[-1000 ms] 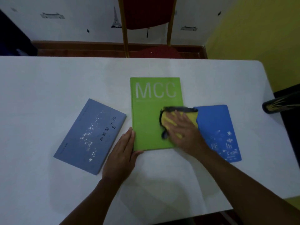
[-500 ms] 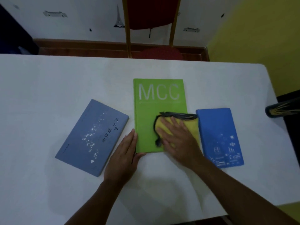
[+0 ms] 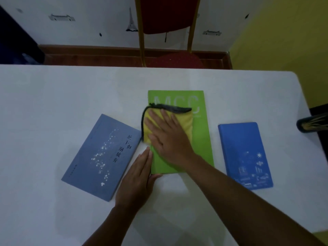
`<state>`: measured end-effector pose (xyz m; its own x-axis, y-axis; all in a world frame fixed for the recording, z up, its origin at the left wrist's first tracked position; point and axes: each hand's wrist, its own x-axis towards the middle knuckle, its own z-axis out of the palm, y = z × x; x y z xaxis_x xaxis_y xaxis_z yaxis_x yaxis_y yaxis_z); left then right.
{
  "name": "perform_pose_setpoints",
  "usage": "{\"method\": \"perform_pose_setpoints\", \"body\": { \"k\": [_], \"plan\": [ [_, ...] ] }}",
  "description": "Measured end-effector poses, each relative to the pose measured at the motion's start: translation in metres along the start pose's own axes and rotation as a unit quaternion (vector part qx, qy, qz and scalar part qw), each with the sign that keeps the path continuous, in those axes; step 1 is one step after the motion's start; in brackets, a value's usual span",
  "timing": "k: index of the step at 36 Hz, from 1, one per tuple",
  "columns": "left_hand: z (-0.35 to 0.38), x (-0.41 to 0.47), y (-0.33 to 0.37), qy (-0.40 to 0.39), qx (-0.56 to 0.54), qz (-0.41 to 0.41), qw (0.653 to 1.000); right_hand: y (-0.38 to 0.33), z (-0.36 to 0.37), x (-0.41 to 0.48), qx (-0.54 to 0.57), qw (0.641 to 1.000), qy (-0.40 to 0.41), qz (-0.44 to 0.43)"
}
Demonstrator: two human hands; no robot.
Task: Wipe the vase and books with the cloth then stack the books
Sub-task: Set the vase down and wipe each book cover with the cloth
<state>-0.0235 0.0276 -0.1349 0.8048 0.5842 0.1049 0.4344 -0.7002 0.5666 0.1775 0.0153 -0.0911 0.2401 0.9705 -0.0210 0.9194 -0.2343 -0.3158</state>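
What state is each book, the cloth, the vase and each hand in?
green book: closed, flat, under cloth
grey-blue book: closed, flat, askew
blue book: closed, flat, unstacked
cloth: spread on green book
vase: mostly out of frame
right hand: flat, presses cloth
left hand: flat, at green book's edge

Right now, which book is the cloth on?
The green book in the middle; the grey-blue book at left and bright blue book at right lie uncovered.

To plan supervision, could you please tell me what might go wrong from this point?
The cloth overhangs the left edge of the green book beside the corner of the grey-blue book; a sweep of the right hand may shove that book. The vase sits at the table edge, partly out of view; a reach toward it might knock it off.
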Motion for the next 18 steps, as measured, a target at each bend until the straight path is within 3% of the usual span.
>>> {"method": "perform_pose_setpoints", "body": {
  "k": [6,12,15,18],
  "plan": [
    [0.0,0.001,-0.001,-0.003,0.005,0.011,1.0,0.047,-0.01,-0.056,-0.005,0.999,0.016,0.046],
    [0.0,0.001,-0.001,-0.022,0.002,0.01,1.0,0.085,-0.032,0.013,-0.013,0.98,0.017,0.195],
    [-0.001,0.001,0.0,-0.022,-0.004,0.007,1.0,0.068,-0.03,0.053,-0.02,0.981,0.006,0.193],
    [-0.001,0.002,0.0,-0.023,-0.007,0.004,1.0,0.034,-0.018,0.061,-0.021,0.991,-0.007,0.129]
  ]
}}
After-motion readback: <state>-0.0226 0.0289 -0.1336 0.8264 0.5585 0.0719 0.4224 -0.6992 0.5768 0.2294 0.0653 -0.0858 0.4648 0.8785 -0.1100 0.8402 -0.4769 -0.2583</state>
